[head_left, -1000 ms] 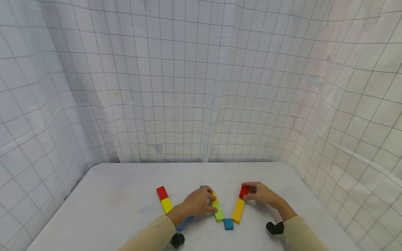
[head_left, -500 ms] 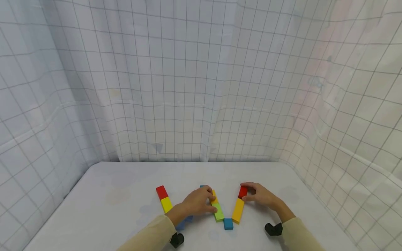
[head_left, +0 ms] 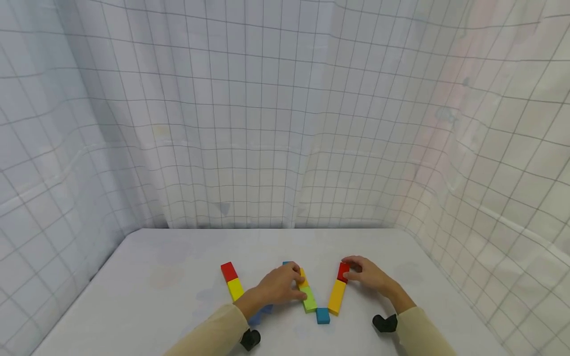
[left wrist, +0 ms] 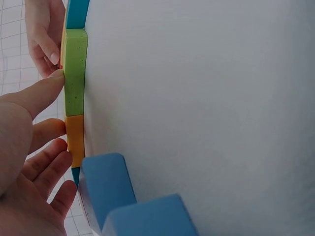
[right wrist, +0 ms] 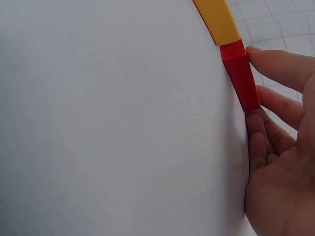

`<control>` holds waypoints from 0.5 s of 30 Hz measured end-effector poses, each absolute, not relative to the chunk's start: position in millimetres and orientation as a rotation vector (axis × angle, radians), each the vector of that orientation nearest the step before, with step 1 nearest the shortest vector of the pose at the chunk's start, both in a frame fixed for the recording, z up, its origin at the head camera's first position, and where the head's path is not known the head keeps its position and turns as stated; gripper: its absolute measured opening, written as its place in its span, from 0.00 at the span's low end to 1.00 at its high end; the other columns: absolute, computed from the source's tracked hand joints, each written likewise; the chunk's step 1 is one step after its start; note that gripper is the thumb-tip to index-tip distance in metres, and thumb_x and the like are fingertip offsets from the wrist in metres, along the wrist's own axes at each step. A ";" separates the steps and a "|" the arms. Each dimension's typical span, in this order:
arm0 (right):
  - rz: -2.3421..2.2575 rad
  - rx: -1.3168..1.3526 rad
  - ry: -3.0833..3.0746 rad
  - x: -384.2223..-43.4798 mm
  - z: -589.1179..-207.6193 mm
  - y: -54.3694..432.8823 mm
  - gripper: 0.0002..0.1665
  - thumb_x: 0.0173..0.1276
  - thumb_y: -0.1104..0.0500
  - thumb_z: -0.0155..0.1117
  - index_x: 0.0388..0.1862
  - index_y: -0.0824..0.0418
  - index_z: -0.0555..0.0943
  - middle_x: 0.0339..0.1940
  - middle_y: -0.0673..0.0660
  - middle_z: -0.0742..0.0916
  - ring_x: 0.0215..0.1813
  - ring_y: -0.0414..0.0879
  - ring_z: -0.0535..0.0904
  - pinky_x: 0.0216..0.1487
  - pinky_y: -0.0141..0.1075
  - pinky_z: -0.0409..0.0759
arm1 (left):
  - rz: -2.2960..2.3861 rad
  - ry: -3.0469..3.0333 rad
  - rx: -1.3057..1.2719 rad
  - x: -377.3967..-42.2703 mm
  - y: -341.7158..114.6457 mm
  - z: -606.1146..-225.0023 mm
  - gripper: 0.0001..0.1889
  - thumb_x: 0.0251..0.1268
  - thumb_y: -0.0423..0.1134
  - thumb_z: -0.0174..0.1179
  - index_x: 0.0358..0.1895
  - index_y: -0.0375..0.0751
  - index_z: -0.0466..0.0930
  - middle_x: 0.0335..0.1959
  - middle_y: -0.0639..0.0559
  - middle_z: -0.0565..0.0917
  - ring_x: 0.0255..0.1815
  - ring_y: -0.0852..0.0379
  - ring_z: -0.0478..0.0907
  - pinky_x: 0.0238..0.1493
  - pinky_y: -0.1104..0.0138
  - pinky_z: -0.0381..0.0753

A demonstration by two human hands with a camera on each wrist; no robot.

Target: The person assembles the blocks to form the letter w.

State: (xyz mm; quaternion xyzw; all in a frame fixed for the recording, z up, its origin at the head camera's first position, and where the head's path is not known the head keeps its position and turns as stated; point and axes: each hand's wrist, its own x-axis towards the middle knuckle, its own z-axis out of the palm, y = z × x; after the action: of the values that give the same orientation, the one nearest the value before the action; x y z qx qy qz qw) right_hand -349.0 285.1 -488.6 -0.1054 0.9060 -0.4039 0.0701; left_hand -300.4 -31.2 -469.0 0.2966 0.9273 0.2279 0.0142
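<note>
My left hand reaches over the middle row of blocks. In the left wrist view its thumb touches a green block, with its fingers spread along an orange block that abuts it. At the right, my right hand is beside a red block. In the right wrist view its thumb and index finger touch that block's edge, and the other fingers bend loosely past its far end. The red block meets the end of a yellow-orange block. A blue block lies at the near end between the two rows.
Farther left lie another red block and a yellow block. Two blue blocks show beneath my left hand. All rest on a white table, enclosed by grid-patterned curtains.
The right-hand red block has shifted slightly left, in line with the yellow-orange block. My right thumb has moved a little away from their joint. My left hand has stayed in place.
</note>
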 end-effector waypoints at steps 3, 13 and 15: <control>-1.223 -0.287 2.741 -347.9 -488.1 284.3 0.25 0.67 0.54 0.75 0.61 0.58 0.82 0.59 0.55 0.82 0.58 0.53 0.76 0.66 0.54 0.74 | 0.710 2.888 0.925 -301.0 -30.8 -469.0 0.25 0.61 0.53 0.75 0.56 0.41 0.89 0.57 0.52 0.79 0.50 0.56 0.77 0.56 0.62 0.80; -1.233 -0.235 2.740 -344.4 -487.8 283.1 0.25 0.65 0.53 0.78 0.58 0.58 0.83 0.52 0.53 0.84 0.54 0.51 0.77 0.62 0.50 0.79 | 0.668 2.895 0.930 -301.6 -29.8 -468.0 0.25 0.61 0.54 0.75 0.56 0.43 0.89 0.56 0.52 0.79 0.48 0.57 0.77 0.56 0.62 0.80; -1.232 -0.242 2.739 -344.8 -488.2 283.0 0.25 0.65 0.53 0.78 0.58 0.58 0.83 0.51 0.52 0.83 0.53 0.50 0.76 0.61 0.48 0.79 | 0.664 2.895 0.925 -301.3 -29.9 -467.8 0.25 0.61 0.54 0.75 0.56 0.43 0.89 0.56 0.52 0.79 0.48 0.57 0.77 0.56 0.62 0.80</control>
State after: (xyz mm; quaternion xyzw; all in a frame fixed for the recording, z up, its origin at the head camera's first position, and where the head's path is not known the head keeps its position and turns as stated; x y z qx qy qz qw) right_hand -344.8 283.0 -488.2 -0.0801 0.9072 -0.4081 0.0639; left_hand -301.3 -29.9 -467.8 0.2972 0.9305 0.2133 0.0154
